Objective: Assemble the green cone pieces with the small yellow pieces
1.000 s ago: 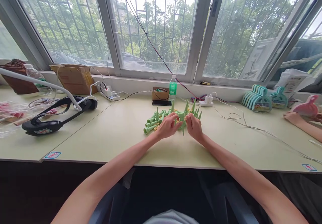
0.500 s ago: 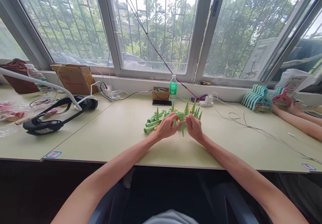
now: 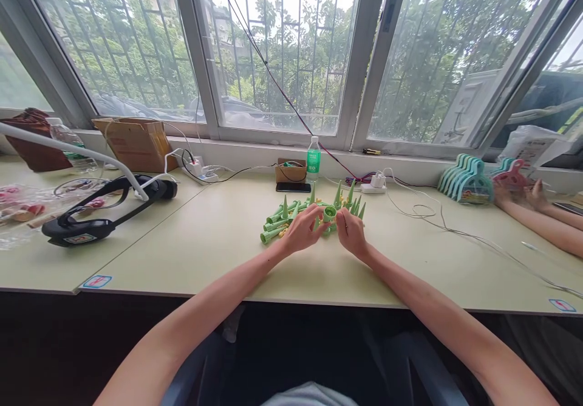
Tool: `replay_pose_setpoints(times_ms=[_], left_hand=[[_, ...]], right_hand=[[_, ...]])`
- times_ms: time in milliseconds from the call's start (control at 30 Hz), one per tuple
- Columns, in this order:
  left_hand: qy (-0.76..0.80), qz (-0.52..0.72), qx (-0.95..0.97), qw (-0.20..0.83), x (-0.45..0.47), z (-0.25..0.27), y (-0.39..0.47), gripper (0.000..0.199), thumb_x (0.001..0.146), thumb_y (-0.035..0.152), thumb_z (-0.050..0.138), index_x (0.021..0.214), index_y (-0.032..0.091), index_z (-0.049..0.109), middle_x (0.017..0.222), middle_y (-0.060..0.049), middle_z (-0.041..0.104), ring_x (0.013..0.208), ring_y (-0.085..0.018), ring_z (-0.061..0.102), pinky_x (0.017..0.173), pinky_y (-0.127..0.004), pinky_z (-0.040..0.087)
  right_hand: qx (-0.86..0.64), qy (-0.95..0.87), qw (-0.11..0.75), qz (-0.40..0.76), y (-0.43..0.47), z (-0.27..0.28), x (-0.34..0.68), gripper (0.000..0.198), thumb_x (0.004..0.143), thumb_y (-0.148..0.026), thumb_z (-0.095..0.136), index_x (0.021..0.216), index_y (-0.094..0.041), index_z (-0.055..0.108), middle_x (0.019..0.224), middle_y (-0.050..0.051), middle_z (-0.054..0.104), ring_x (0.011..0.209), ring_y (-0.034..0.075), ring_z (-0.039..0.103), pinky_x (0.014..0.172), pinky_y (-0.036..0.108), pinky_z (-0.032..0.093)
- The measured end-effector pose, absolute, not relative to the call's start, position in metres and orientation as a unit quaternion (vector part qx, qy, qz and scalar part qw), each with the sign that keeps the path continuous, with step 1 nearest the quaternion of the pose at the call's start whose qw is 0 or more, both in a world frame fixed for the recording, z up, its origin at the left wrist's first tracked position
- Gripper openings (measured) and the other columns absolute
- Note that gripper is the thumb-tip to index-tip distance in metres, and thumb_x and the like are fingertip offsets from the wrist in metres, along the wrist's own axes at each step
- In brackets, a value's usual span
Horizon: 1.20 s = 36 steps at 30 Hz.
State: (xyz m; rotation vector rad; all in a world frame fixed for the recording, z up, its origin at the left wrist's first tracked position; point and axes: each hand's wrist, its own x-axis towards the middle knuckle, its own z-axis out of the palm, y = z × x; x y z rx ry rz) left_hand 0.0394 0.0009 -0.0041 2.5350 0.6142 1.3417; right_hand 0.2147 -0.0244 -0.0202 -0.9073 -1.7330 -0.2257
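Between my hands is a green hollow plastic piece (image 3: 329, 214), its round open end facing me. My left hand (image 3: 302, 231) holds it from the left, thumb and fingers closed around its side. My right hand (image 3: 351, 230) is closed in a pinch at the piece's right edge; what lies between those fingertips is too small to make out. Behind and beside my hands lies a pile of green plastic parts: tubes (image 3: 272, 234) on the left and pointed cones (image 3: 350, 193) standing up. Small yellow pieces (image 3: 283, 232) are scattered among them.
A phone (image 3: 293, 186), a small cardboard box (image 3: 291, 172) and a green-labelled bottle (image 3: 313, 158) stand behind the pile. To the left lies a black headset (image 3: 86, 220). On the right are turquoise hangers (image 3: 469, 180), cables (image 3: 444, 227) and another person's arms (image 3: 537, 211).
The green piece between my hands has tilted, so its open end now faces me. The pointed part that hung below it is no longer visible. My hands have barely moved.
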Motion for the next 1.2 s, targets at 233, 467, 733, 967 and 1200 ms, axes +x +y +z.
replay_pose_setpoints(times_ms=[233, 467, 733, 967, 1200], left_hand=[[0.198, 0.473, 0.854, 0.085, 0.0375, -0.0067, 0.0063, 0.026, 0.093, 0.038, 0.053, 0.11, 0.021, 0.062, 0.083, -0.001, 0.052, 0.051, -0.006, 0.036, 0.053, -0.021, 0.036], [0.203, 0.491, 0.844, 0.075, 0.0357, -0.0074, 0.0078, 0.027, 0.094, 0.039, 0.051, 0.104, 0.021, 0.068, 0.082, -0.002, 0.053, 0.055, -0.007, 0.04, 0.058, -0.022, 0.04], [0.229, 0.49, 0.837, 0.087, 0.0374, -0.0075, 0.0061, 0.021, 0.086, 0.016, 0.055, 0.105, 0.02, 0.063, 0.082, 0.0, 0.054, 0.051, -0.005, 0.039, 0.053, -0.02, 0.037], [0.239, 0.481, 0.835, 0.119, 0.0361, -0.0106, 0.0077, 0.033, 0.075, 0.005, 0.054, 0.104, 0.02, 0.059, 0.086, 0.0, 0.057, 0.049, -0.004, 0.038, 0.05, -0.019, 0.036], [0.244, 0.488, 0.829, 0.119, 0.0358, -0.0129, 0.0106, 0.037, 0.072, 0.008, 0.06, 0.107, 0.02, 0.059, 0.086, 0.001, 0.057, 0.049, -0.003, 0.039, 0.048, -0.017, 0.037]], right_hand=[[-0.37, -0.739, 0.557, -0.078, -0.0243, -0.0202, 0.2138, 0.033, 0.102, -0.032, 0.03, 0.071, -0.022, 0.037, 0.054, -0.006, 0.035, 0.044, 0.009, 0.029, 0.046, 0.022, 0.026], [-0.368, -0.744, 0.553, -0.073, -0.0225, -0.0218, 0.2141, 0.034, 0.102, -0.033, 0.03, 0.07, -0.022, 0.038, 0.055, -0.005, 0.038, 0.044, 0.009, 0.032, 0.046, 0.022, 0.028], [-0.36, -0.749, 0.552, -0.074, -0.0246, -0.0219, 0.2106, 0.031, 0.1, -0.029, 0.035, 0.071, -0.021, 0.04, 0.056, -0.005, 0.04, 0.046, 0.009, 0.032, 0.048, 0.021, 0.029], [-0.356, -0.758, 0.542, -0.071, -0.0248, -0.0235, 0.2081, 0.03, 0.1, -0.03, 0.037, 0.072, -0.021, 0.044, 0.056, -0.005, 0.043, 0.047, 0.009, 0.034, 0.049, 0.021, 0.031], [-0.342, -0.762, 0.544, -0.081, -0.0255, -0.022, 0.2072, 0.025, 0.099, -0.025, 0.041, 0.075, -0.02, 0.046, 0.058, -0.004, 0.045, 0.049, 0.008, 0.036, 0.05, 0.019, 0.031]])
